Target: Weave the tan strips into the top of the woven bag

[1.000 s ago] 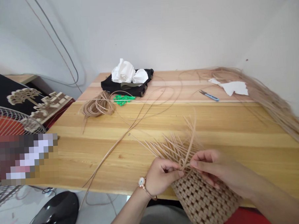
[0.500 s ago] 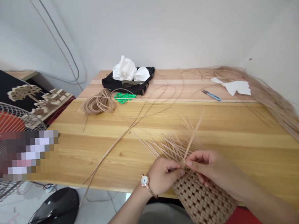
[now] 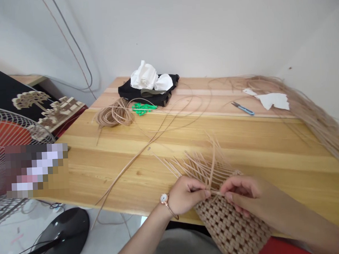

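A plain white wall [image 3: 199,28] fills the upper half of the frame and meets a second white wall [image 3: 321,60] at the right, forming a corner. Soft, even daylight falls across both. A light wooden counter [image 3: 109,170] with pale and honey-coloured planks spans the centre. Two thin cables [image 3: 79,56] hang down the wall at upper left. At the left edge stands a fan [image 3: 6,130] with a wire grille and a black round base [image 3: 64,232] on the pale tiled floor [image 3: 112,241]. Behind it lies a dark cloth [image 3: 42,106] with a tan tree pattern.
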`<control>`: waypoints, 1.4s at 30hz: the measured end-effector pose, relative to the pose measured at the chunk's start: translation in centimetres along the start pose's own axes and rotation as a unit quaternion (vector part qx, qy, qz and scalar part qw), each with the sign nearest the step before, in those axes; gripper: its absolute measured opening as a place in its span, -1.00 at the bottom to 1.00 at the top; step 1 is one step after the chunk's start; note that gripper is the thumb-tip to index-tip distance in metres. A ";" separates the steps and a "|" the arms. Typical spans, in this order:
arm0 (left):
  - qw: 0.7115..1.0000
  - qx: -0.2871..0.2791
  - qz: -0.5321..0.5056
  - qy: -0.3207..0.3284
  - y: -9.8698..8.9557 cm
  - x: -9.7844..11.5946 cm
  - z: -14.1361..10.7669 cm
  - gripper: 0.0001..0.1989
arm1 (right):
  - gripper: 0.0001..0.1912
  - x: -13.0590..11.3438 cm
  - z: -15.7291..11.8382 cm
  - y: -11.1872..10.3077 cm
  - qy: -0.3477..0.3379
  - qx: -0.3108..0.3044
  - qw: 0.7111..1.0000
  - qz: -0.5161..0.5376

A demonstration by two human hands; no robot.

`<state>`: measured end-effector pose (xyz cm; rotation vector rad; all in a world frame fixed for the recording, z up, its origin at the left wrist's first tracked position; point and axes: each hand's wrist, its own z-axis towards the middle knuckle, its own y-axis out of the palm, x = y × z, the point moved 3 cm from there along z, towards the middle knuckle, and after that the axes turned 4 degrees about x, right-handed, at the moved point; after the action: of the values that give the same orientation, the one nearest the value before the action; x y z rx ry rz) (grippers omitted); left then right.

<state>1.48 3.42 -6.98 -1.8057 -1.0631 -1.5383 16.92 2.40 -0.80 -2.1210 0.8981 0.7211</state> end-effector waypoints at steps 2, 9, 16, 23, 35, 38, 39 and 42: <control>1.000 -0.002 -0.003 -0.005 0.1 0.1 0.1 -0.66 | -0.85 0.1 -0.1 0.0 0.019 -0.009 1.000 0.007; 0.999 -0.014 0.041 0.004 0.2 0.9 0.1 -0.68 | -0.79 0.3 0.5 0.6 0.053 -0.030 0.986 0.158; 0.993 -0.021 0.114 0.036 0.1 1.2 0.1 -0.66 | -0.80 -0.4 0.8 0.7 0.075 -0.013 0.976 0.203; 0.991 -0.020 0.122 0.052 0.1 1.2 0.0 -0.65 | -0.84 -0.2 1.1 0.8 0.078 -0.003 0.973 0.219; 0.990 -0.049 0.122 0.047 0.1 0.8 0.3 -0.64 | -0.82 0.0 1.4 1.2 0.028 -0.028 0.985 0.168; 0.988 -0.054 0.132 0.055 0.2 0.8 0.3 -0.64 | -0.75 -0.1 1.6 1.0 0.008 -0.036 0.985 0.167; 0.987 -0.055 0.137 0.058 0.2 0.8 0.2 -0.65 | -0.70 -0.1 1.7 0.9 0.000 -0.047 0.985 0.164; 0.986 -0.053 0.144 0.065 0.4 0.8 0.2 -0.68 | -0.75 -0.1 2.0 0.9 -0.008 -0.089 0.988 0.127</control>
<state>1.96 3.58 -6.24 -1.8089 -0.6388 -1.5336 15.75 3.54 -2.30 -2.1739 1.1457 0.9773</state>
